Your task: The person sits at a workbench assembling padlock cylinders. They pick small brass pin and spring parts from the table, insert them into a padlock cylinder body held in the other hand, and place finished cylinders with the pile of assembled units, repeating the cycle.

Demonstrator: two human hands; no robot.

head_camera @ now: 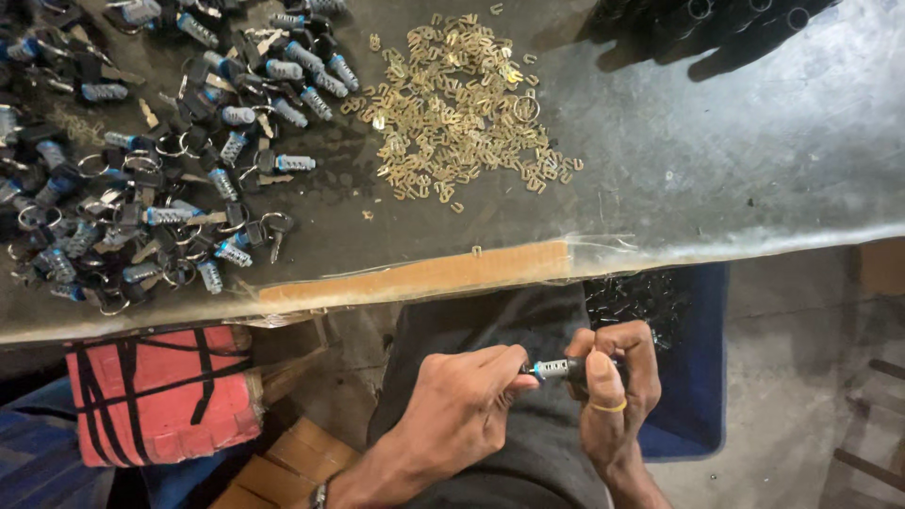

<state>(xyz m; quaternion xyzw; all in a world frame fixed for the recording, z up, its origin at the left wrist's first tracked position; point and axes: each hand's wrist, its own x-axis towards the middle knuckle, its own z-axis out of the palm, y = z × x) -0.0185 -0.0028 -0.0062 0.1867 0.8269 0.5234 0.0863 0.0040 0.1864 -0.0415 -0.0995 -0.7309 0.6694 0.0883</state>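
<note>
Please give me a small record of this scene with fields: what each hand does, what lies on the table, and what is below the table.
left hand: left hand pinches the pale end of a small lock cylinder
right hand: right hand grips the cylinder's dark body; a yellow band sits on one finger
table, left: heap of lock cylinders with keys and rings
table, middle: pile of small brass pieces
table edge: worn, bare wood under clear film
below table: blue bin holding small dark parts; red block with black tape

Both hands, left (462, 401) and right (613, 377), hold a lock cylinder (563, 369) below the table (716, 179).
</note>
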